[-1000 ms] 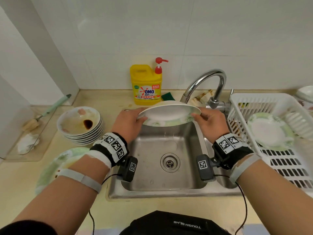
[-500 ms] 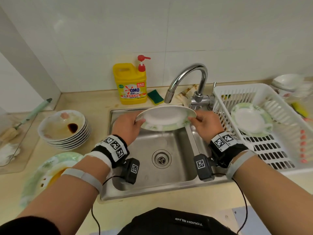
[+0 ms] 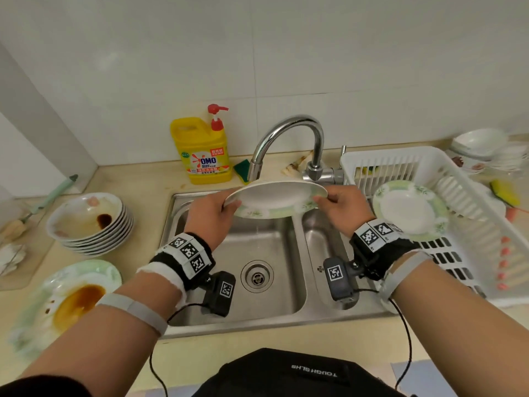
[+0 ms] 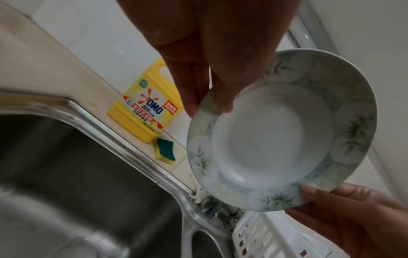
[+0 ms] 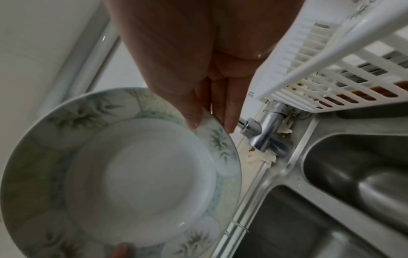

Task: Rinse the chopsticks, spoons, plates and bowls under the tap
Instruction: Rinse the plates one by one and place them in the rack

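A white plate [image 3: 274,198] with a green leaf rim is held level over the sink [image 3: 257,247], just under the tap spout [image 3: 254,167]. My left hand [image 3: 213,213] pinches its left rim and my right hand [image 3: 340,209] pinches its right rim. From below, both wrist views show the plate's underside [image 4: 280,132] [image 5: 123,176] with fingers [image 4: 220,97] [image 5: 194,111] on the rim. No water stream is visible. A stack of dirty bowls [image 3: 88,222] and a sauce-stained plate [image 3: 65,302] sit on the counter at left.
A white dish rack [image 3: 446,213] on the right holds a clean plate [image 3: 409,210]. Yellow detergent bottle [image 3: 204,153] and a sponge [image 3: 242,167] stand behind the sink. More bowls [image 3: 483,147] are stacked at the far right. A brush [image 3: 43,202] lies far left.
The head camera view has shifted right and up, bringing the rack and the far bowls into view. Both hands keep holding the plate under the spout, nearly as before.
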Motion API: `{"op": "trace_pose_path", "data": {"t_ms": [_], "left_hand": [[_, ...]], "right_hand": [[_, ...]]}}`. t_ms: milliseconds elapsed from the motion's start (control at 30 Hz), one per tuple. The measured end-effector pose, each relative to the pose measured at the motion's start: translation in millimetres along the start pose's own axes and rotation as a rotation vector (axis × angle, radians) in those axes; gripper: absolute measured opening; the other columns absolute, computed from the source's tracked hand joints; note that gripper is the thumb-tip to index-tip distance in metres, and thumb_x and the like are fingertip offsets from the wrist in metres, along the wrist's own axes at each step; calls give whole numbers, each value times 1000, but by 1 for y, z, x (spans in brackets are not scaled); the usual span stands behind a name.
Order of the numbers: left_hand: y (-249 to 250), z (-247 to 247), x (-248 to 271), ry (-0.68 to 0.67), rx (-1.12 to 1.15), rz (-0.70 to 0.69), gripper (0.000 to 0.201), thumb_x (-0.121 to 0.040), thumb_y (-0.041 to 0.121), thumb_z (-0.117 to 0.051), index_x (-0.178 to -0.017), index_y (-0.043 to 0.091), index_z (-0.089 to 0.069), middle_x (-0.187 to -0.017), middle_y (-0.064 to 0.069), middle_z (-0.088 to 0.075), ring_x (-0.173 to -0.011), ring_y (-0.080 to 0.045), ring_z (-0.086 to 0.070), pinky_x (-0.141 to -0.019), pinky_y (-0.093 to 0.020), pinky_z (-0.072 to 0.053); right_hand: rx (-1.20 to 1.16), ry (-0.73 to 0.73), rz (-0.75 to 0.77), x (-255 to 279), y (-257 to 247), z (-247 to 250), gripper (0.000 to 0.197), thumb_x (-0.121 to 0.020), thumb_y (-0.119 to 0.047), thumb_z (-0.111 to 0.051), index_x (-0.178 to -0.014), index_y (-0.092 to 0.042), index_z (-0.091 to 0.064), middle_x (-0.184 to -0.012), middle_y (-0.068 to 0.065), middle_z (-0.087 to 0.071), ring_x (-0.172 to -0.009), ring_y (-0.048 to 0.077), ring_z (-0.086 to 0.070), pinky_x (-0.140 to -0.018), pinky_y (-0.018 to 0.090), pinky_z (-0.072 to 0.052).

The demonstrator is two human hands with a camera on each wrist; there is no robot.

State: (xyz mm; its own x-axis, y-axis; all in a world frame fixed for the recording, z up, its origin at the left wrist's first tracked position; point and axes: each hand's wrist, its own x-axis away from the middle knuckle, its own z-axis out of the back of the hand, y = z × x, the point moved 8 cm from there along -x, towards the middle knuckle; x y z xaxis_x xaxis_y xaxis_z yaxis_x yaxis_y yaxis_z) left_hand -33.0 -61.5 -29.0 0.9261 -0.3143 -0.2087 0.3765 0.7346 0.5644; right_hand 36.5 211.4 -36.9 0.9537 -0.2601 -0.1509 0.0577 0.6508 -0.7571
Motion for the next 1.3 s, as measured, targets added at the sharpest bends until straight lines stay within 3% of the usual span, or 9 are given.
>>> {"op": "trace_pose_path", "data": {"t_ms": [267,467,600,700,800,867,1033,1133,1300], "left_hand": [[115,-54,-14,40,257,-72,16,-97,15,-65,-110,14,-75,-82,12,-66,-77,-10,-61,-67,-7,-40],[183,-132,-27,-217,369,-33,30,-92,27,-73,-121,29,-67,-104,14,-71,-86,3,-67,-73,-11,-50],[196,-193,-26,-480,198,26,70,-91,34,-74,-152,29,-38,-141,0,-54,-112,-14,-63,-99,-35,-53],[194,-221,-27,-567,107,102,90,-93,35,-71,-161,25,-13,-153,-6,-47,-129,-25,-57,-108,-44,-48],[199,-241,-20,-657,230,169,78,-98,23,-65,-159,27,-17,-120,3,-65,-99,-18,-71,-80,-38,-63],[201,-247,-16,-682,316,224,68,-99,13,-62,-154,26,-25,-105,6,-65,-91,-15,-71,-72,-35,-63],[197,-250,-15,-670,361,258,71,-98,11,-63,-153,32,-24,-114,-4,-70,-95,-20,-74,-76,-44,-64],[193,-250,-14,-665,377,275,81,-96,14,-66,-157,41,-19,-120,-6,-68,-93,-19,-75,-74,-45,-65],[191,-249,-13,-660,384,302,88,-96,17,-67,-159,43,-10,-129,-7,-64,-96,-19,-74,-74,-43,-65]], "right_hand": [[-34,82,25,-5,48,128,17,-98,-21,-65,-109,-17,-78,-91,2,-78,-89,18,-72,-90,35,-55],[72,153,-57,-5,122,225,29,-88,-48,-59,-98,-25,-73,-89,-3,-75,-84,23,-71,-84,51,-58],[113,158,-210,2,189,263,53,-72,-61,-49,-101,-24,-73,-94,0,-75,-90,27,-70,-85,53,-58],[85,156,-373,13,232,262,44,-71,-54,-53,-93,-23,-75,-88,2,-75,-88,30,-71,-84,51,-59],[8,132,-547,19,266,241,28,-81,-40,-63,-90,-18,-77,-84,7,-76,-82,31,-73,-80,48,-62],[-47,64,-652,21,283,221,28,-87,-26,-73,-110,-8,-75,-99,9,-75,-93,28,-73,-80,36,-60],[-573,129,-893,29,319,171,26,-102,-6,-55,-127,3,-52,-135,27,-58,-79,25,-65,-59,26,-57],[-759,174,-948,29,330,151,46,-105,-6,-50,-148,4,-38,-136,22,-56,-80,23,-62,-50,24,-56],[-841,185,-1033,31,342,128,49,-106,-7,-50,-152,1,-34,-140,21,-52,-80,23,-61,-48,25,-56]]}}
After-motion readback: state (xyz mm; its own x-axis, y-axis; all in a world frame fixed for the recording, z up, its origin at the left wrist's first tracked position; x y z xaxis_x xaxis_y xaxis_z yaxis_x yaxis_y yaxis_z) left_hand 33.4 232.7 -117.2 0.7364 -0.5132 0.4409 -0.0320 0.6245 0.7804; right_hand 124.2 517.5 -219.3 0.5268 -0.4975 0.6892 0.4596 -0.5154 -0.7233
